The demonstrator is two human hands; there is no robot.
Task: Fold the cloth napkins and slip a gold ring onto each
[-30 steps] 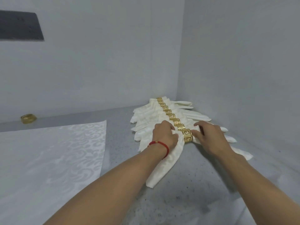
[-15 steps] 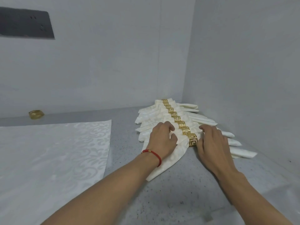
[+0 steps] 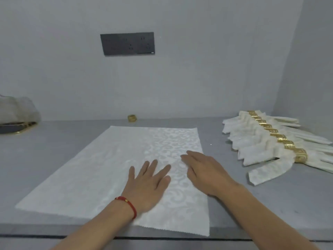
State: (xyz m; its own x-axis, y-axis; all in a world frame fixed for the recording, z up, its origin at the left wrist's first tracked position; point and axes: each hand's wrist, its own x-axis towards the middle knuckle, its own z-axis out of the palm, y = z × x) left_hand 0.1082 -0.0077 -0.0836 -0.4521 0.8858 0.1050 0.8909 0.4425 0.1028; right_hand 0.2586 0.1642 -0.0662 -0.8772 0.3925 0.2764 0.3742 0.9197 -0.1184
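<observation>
While lying flat near the counter's [image 3: 54,147] front edge, napkin [image 3: 100,177] taking left hand [image 3: 147,186] and right hand [image 3: 203,174], fingers outstretched, grasping nothing.

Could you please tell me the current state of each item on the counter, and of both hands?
flat napkin: spread open, unfolded, no ring on it.
finished napkins: folded, ringed, lying in an overlapping row at the right.
loose gold ring: unused, by the back wall.
left hand: fingers spread over the flat napkin.
right hand: fingers straight over the flat napkin.
cloth pile: heaped at the far left.
</observation>
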